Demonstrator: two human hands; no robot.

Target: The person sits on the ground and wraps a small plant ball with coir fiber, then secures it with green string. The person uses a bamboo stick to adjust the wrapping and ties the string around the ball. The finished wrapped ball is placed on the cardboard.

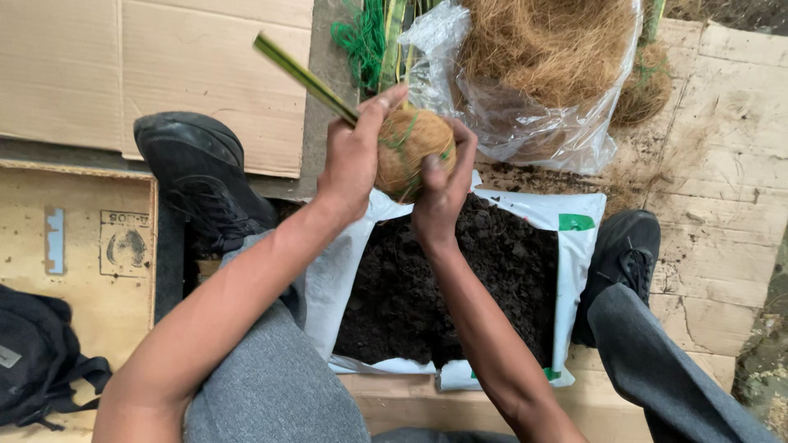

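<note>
A ball of brown coconut fibre (406,146) bound with green string is held above an open white bag of dark soil (447,279). My left hand (353,160) grips the ball's left side, where a long striped green leaf (304,78) sticks out up and to the left. Fingers of my right hand (443,193) wrap around the ball's lower right side. Both hands press on the same ball.
A clear plastic bag of loose coconut fibre (546,74) lies behind the ball, with a tangle of green string (361,37) and more leaves to its left. My black shoes (201,176) (624,254) flank the soil bag. Flattened cardboard (148,74) covers the floor; a black bag (33,353) lies at left.
</note>
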